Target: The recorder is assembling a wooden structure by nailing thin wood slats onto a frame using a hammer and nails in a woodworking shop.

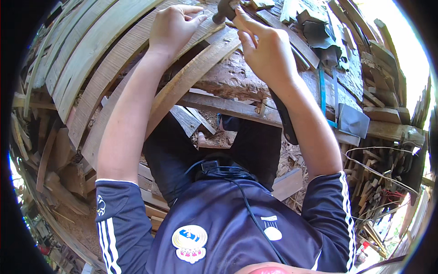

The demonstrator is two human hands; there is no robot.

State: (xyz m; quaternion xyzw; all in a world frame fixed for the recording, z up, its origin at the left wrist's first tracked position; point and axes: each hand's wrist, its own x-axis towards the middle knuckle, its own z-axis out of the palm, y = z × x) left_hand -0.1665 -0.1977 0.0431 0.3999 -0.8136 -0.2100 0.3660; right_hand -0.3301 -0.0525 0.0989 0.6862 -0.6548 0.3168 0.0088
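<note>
Right hand: the right hand (267, 50) is clenched round a hammer (222, 11), dark head up at the top edge, black handle running back under the wrist.
Left hand: the left hand (175, 25) lies fingers-down on a curved wooden strip (191, 75), pinning it; it grips nothing else.
Strip: it bends across a rough log (237, 80) serving as the surface, just in front of the knees.
Doing it well: I'd judge short, square taps best, with the holding fingers kept clear of the hammer head.
Around: more curved planks (86, 50) to the left, scrap wood (374, 55) to the right.
</note>
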